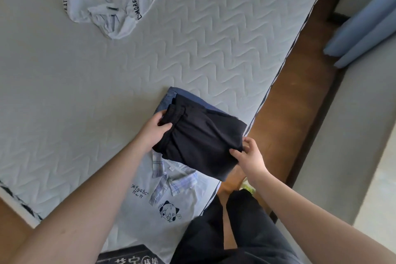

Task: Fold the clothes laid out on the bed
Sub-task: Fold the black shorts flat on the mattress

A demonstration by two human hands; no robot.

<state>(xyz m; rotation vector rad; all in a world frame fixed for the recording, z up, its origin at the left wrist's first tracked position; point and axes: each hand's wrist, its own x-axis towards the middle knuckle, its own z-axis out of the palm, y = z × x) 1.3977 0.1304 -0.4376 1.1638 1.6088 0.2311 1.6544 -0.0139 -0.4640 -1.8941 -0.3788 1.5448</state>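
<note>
While both hands grip a folded black garment (199,139), left hand (154,130) at one end, right hand (248,154) at the other, it sits over folded jeans (171,96) on the quilted grey mattress (214,38). A crumpled white shirt (111,6) lies farther off; brown floor (295,92) runs beside the bed.

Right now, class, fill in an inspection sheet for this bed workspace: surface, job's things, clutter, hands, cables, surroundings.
Surface: quilted grey mattress, mostly bare.
Job's things: folded black garment held over folded jeans; folded white collared shirt nearest; crumpled white garment far side, unfolded.
Clutter: nothing seen.
Hands: left hand and right hand grip the black garment's opposite edges.
Cables: nothing seen.
Surroundings: brown floor, blue curtain.
</note>
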